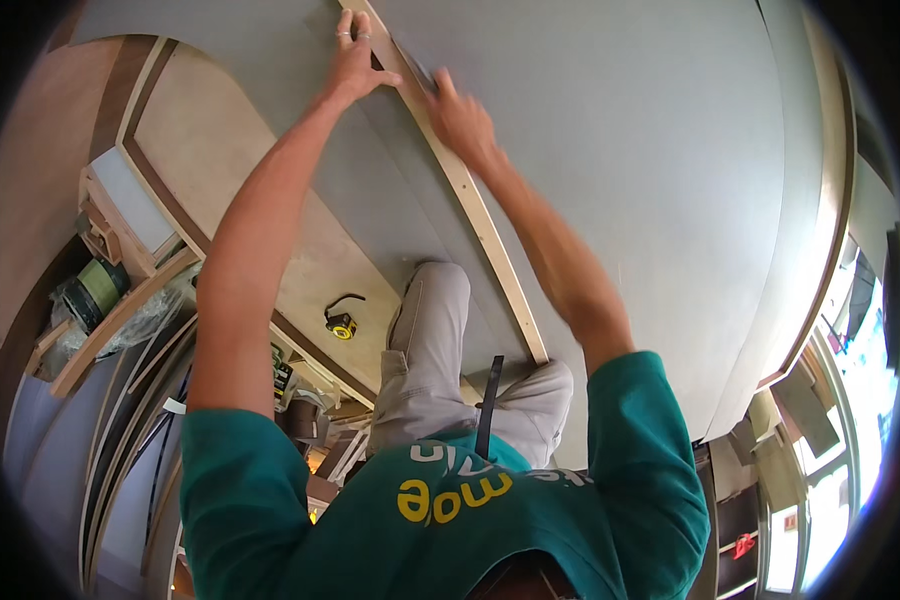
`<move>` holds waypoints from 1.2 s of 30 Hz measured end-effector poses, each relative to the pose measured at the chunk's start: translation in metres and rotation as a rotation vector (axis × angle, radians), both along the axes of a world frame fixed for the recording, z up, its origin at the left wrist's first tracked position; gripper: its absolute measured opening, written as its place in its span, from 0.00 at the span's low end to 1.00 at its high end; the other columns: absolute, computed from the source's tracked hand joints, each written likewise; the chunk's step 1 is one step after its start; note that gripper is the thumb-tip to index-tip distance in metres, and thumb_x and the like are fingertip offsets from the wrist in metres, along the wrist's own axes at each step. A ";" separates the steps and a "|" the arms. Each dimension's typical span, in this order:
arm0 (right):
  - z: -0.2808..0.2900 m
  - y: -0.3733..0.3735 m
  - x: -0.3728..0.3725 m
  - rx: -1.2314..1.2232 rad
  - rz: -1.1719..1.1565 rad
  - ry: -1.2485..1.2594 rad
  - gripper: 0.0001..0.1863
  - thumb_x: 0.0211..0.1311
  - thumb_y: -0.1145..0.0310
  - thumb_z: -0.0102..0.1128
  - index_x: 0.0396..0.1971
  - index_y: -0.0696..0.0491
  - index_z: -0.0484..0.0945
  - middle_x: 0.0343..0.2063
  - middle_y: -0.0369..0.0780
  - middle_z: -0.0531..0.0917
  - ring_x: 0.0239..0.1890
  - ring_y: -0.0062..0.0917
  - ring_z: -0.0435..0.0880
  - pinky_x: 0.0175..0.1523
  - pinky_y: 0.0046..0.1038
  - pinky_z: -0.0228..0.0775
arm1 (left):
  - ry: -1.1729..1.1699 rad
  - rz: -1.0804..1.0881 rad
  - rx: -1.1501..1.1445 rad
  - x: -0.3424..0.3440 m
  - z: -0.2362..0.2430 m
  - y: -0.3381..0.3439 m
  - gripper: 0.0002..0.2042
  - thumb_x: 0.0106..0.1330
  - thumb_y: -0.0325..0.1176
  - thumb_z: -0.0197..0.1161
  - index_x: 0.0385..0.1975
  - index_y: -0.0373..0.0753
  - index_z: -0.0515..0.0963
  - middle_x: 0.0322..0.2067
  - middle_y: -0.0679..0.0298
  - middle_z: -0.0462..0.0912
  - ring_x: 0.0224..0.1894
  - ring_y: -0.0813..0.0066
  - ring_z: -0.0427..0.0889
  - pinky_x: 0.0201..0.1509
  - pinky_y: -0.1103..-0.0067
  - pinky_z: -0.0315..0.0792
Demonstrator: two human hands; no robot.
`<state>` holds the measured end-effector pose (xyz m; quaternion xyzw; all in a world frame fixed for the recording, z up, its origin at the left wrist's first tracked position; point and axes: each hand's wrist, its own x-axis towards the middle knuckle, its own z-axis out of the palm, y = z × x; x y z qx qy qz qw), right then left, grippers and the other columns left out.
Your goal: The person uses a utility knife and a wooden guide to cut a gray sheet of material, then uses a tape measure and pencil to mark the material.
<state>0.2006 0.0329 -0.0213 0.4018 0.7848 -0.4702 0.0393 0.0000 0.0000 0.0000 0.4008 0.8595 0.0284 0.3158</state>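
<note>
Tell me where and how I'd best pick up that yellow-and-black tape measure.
Grip the tape measure by its compact case, probably from above and the near side: it sits on the pale wooden panel, and its black strap curves out on the far side.

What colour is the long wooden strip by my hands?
The wooden strip is pale tan, best seen in the head view.

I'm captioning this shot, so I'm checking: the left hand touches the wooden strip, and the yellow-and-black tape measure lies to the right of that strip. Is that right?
Not quite: the yellow-and-black tape measure lies to the left of the wooden strip, as the head view shows. The left hand does touch the strip.
</note>
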 end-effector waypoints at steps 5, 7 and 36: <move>0.055 -0.170 0.299 -0.261 -0.080 -0.504 0.20 0.72 0.54 0.48 0.56 0.49 0.65 0.38 0.51 0.83 0.38 0.51 0.83 0.41 0.49 0.74 | -0.075 -0.041 0.053 0.014 -0.015 -0.011 0.63 0.43 0.45 0.81 0.73 0.33 0.40 0.74 0.47 0.32 0.72 0.53 0.56 0.69 0.70 0.65; 0.078 -0.202 0.353 -0.299 -0.111 -0.497 0.17 0.72 0.58 0.50 0.54 0.49 0.65 0.36 0.51 0.83 0.39 0.51 0.83 0.40 0.49 0.74 | -0.065 -0.050 0.033 0.004 -0.010 -0.015 0.62 0.45 0.46 0.80 0.74 0.35 0.38 0.74 0.52 0.31 0.73 0.55 0.55 0.69 0.68 0.65; 0.001 0.047 -0.097 -0.031 -0.154 0.075 0.19 0.70 0.54 0.46 0.52 0.50 0.66 0.33 0.59 0.83 0.39 0.59 0.81 0.45 0.54 0.72 | 0.037 0.013 -0.045 0.012 0.002 -0.002 0.63 0.41 0.39 0.82 0.74 0.39 0.40 0.75 0.59 0.32 0.63 0.52 0.72 0.59 0.67 0.76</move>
